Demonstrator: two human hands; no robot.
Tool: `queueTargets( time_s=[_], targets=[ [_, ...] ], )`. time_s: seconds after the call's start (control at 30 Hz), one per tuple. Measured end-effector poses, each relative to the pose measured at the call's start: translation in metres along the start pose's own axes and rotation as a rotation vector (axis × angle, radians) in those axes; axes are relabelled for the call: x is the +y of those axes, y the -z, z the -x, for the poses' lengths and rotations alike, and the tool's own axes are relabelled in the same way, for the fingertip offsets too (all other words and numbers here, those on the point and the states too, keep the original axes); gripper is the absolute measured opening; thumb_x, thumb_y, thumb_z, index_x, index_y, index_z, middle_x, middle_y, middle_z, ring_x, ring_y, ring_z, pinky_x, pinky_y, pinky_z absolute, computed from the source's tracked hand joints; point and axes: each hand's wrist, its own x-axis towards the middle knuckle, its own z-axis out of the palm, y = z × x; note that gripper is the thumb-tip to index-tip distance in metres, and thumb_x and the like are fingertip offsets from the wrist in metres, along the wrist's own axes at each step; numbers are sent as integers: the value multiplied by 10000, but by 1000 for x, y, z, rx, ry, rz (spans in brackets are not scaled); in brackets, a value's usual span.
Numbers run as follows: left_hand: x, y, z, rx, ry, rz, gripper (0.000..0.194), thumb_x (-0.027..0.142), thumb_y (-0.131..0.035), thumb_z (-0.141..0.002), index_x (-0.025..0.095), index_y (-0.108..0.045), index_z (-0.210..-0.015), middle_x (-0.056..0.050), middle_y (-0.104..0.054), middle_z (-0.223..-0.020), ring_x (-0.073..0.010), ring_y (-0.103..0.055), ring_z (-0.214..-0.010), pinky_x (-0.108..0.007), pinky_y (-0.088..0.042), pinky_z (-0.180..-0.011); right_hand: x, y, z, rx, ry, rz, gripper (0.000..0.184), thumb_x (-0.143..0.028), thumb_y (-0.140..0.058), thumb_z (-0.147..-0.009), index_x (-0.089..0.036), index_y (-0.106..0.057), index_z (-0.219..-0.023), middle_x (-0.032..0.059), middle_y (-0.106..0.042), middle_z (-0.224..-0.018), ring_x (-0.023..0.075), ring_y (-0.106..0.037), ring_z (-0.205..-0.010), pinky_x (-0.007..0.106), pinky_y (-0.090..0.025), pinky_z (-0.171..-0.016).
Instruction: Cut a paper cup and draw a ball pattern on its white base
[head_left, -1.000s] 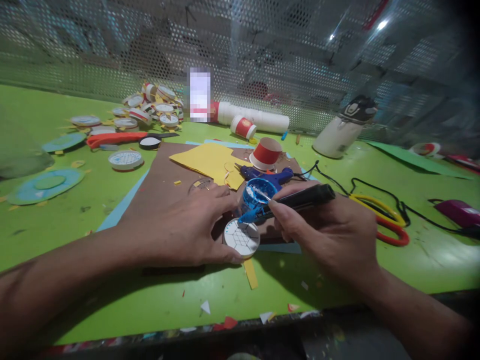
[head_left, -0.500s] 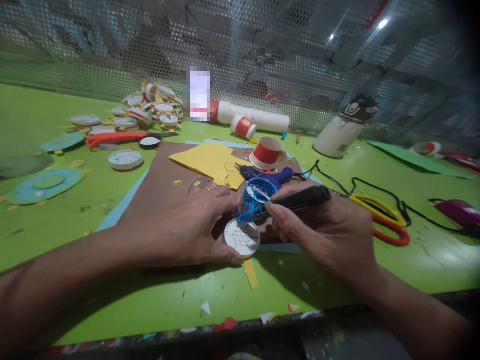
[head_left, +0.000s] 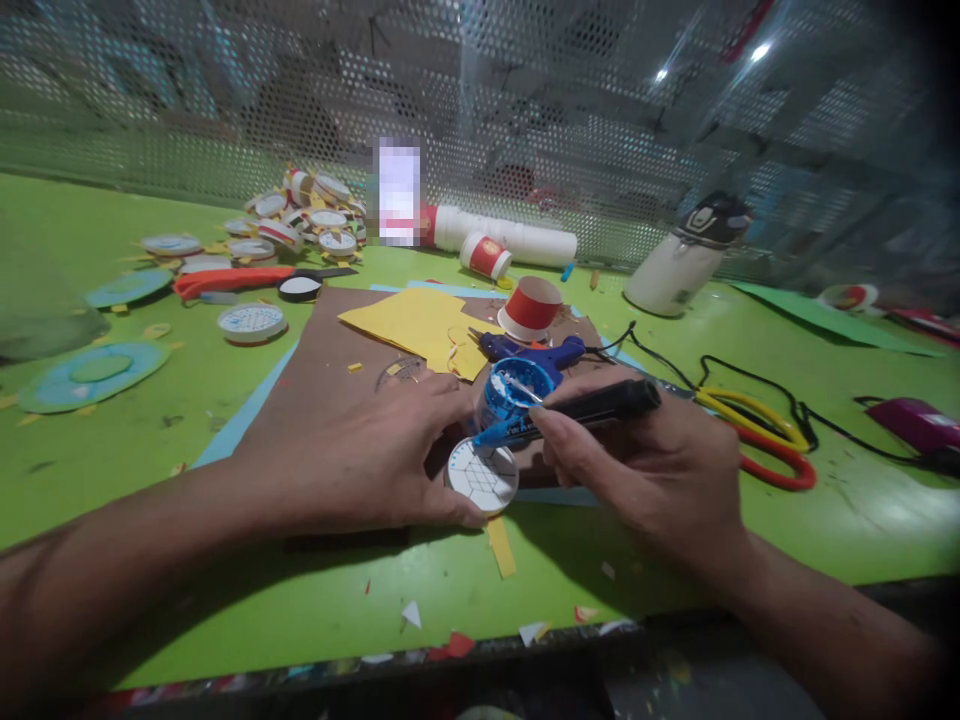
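My left hand [head_left: 367, 450] rests on the brown paper sheet [head_left: 330, 350], its thumb and fingers curled round a small white paper disc [head_left: 482, 476] marked with a grid of lines. My right hand [head_left: 652, 470] grips a black marker with a blue tip [head_left: 570, 410]; the tip sits at the disc's upper edge. Just behind the disc stands a round blue-rimmed container [head_left: 514, 388] and a blue glue gun [head_left: 536, 352].
Yellow paper [head_left: 420, 320] and an upturned red-and-white paper cup [head_left: 531, 306] lie on the brown sheet. Several finished discs [head_left: 315, 215] are piled at the back left, red and yellow scissors [head_left: 765, 440] lie right, a white bottle [head_left: 686, 260] stands at the back, and a mesh wall lies behind.
The marker and my right hand have shifted slightly left and down toward the disc. My left hand has stayed on the disc.
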Motion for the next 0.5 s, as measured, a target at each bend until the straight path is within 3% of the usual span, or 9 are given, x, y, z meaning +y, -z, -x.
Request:
queueTargets(
  time_s=[0.17, 0.5],
  targets=[
    [2, 1, 0, 3, 15, -37, 419, 494, -778, -728, 276, -613, -1046, 0, -596, -966, -227, -554, -890, -332, -407, -744, -4, 4, -1, 83, -11, 87, 168, -307, -676, -903, -173, -675, -803, -14, -613, -564, 139, -597, -517, 309, -493, -570],
    [3, 0, 1, 60, -67, -112, 522, 514, -808, -717, 312, -565, -1133, 6, -614, -1043, -250, -570, -918, -364, -416, -806, -3, 2, 0, 22, -49, 17, 150, -305, -703, -884, -175, -659, -821, -36, -611, -561, 114, -534, -457, 284, -446, -459]
  ],
)
